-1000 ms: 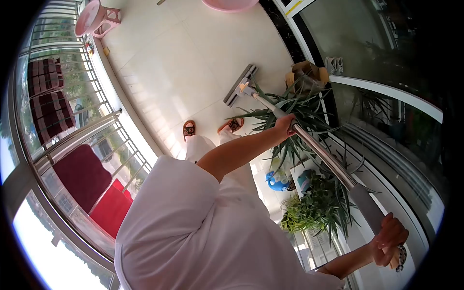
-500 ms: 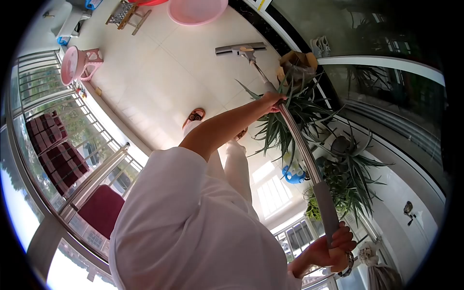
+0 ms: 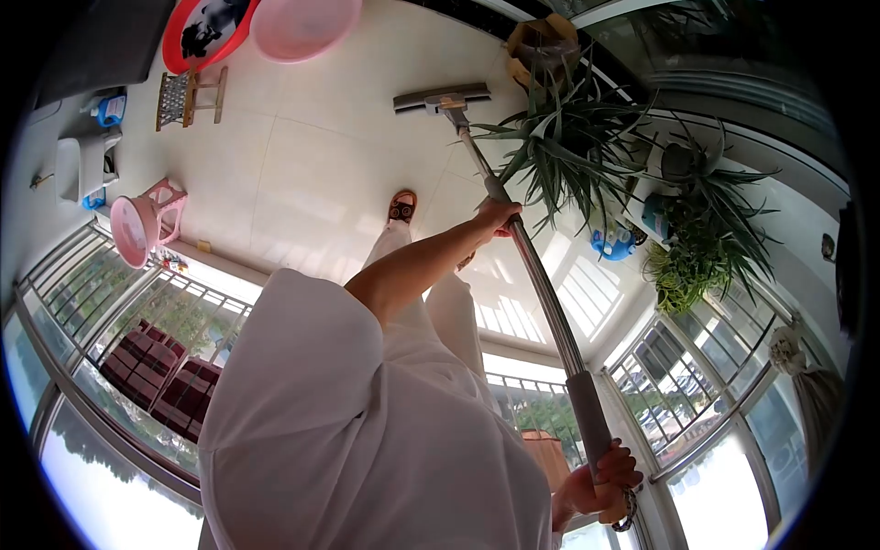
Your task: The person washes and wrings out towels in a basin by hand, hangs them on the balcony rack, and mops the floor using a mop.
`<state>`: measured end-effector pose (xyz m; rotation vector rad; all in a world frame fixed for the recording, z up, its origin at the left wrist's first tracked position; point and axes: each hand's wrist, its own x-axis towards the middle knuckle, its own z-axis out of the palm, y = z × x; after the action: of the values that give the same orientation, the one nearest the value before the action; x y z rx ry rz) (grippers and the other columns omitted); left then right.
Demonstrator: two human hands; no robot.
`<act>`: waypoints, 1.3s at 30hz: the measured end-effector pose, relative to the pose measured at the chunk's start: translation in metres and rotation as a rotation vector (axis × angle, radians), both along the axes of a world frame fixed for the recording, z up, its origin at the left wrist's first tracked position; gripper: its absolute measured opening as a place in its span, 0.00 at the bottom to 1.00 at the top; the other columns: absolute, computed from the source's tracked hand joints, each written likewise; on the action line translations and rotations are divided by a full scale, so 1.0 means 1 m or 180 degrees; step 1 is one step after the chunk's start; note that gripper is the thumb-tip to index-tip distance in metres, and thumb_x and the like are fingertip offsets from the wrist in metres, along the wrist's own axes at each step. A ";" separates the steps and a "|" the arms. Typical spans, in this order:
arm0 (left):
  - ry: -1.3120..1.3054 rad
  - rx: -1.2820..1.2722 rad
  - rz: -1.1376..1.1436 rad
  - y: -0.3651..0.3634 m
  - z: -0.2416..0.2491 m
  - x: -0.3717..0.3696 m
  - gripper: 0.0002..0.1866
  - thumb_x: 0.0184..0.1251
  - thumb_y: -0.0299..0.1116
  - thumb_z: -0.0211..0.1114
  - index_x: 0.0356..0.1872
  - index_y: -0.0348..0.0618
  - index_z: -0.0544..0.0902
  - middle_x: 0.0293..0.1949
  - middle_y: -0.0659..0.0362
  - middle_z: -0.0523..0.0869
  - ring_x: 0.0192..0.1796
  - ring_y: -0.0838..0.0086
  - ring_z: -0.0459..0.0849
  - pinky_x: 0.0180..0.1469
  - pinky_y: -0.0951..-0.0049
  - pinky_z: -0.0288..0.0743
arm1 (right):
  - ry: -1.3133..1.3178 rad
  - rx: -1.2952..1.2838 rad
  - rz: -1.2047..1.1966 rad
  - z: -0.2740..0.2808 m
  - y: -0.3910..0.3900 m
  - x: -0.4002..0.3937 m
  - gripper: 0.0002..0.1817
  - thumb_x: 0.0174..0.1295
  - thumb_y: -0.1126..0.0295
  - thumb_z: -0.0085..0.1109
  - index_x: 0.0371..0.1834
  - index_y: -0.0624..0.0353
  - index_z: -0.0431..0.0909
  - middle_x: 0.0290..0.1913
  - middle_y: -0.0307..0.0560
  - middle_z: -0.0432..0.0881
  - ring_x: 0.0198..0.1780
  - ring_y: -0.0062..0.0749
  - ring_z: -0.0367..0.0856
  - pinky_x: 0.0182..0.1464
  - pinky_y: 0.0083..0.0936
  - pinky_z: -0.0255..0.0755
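A long-handled mop [image 3: 548,298] slants across the view, its wide flat grey head [image 3: 443,99] on the pale tiled floor. My left hand [image 3: 500,218] is wrapped round the metal pole below its upper grey joint. Near the bottom of the view, my right hand [image 3: 600,481] grips the grey sleeve at the handle's end, a bracelet on the wrist. Beside the pole, a spiky aloe-like plant [image 3: 573,142] spreads its leaves close to the mop head. One sandalled foot [image 3: 401,206] shows left of the pole; the other is mostly hidden behind my left forearm.
A pink basin [image 3: 305,27], a red basin [image 3: 206,37] with dark and white cloth, and a small folding stool [image 3: 188,98] stand at top left. Another pink basin [image 3: 135,231] rests by a pink stool. More plants [image 3: 710,229], a blue container [image 3: 612,243] and a cardboard box [image 3: 541,50] line the right.
My view has turned, so the basins and plants sit differently. The mop head appears slightly further left, and both hands show lower or further left, still gripping the pole.
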<state>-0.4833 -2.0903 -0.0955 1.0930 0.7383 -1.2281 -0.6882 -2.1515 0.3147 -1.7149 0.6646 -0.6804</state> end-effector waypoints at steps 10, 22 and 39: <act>0.0943 -0.0101 0.0199 0.008 0.065 -0.101 0.09 0.50 0.35 0.64 0.25 0.43 0.74 0.18 0.60 0.77 0.19 0.73 0.77 0.35 0.69 0.76 | -0.0487 0.0212 0.1058 0.074 -0.013 -0.028 0.12 0.52 0.60 0.57 0.26 0.53 0.66 0.19 0.40 0.66 0.21 0.31 0.64 0.34 0.33 0.60; 0.0460 -0.0512 0.0855 0.091 -0.078 -0.074 0.11 0.52 0.28 0.61 0.18 0.47 0.67 0.12 0.63 0.69 0.10 0.77 0.65 0.13 0.75 0.63 | -0.0890 0.0769 0.1927 -0.065 -0.058 -0.074 0.14 0.52 0.62 0.64 0.26 0.59 0.70 0.22 0.45 0.77 0.25 0.37 0.79 0.35 0.36 0.72; 0.0967 0.0074 -0.0979 -0.284 0.027 -0.500 0.08 0.47 0.33 0.63 0.25 0.43 0.75 0.20 0.60 0.78 0.20 0.73 0.78 0.29 0.68 0.77 | -0.0100 0.0445 0.0106 0.063 -0.266 -0.428 0.10 0.48 0.66 0.56 0.22 0.50 0.63 0.15 0.34 0.66 0.22 0.22 0.65 0.42 0.27 0.59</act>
<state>-0.9833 -2.3743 -0.0688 1.0781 0.8349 -1.6767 -1.1160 -2.4179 0.3774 -1.5802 0.6455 -0.6219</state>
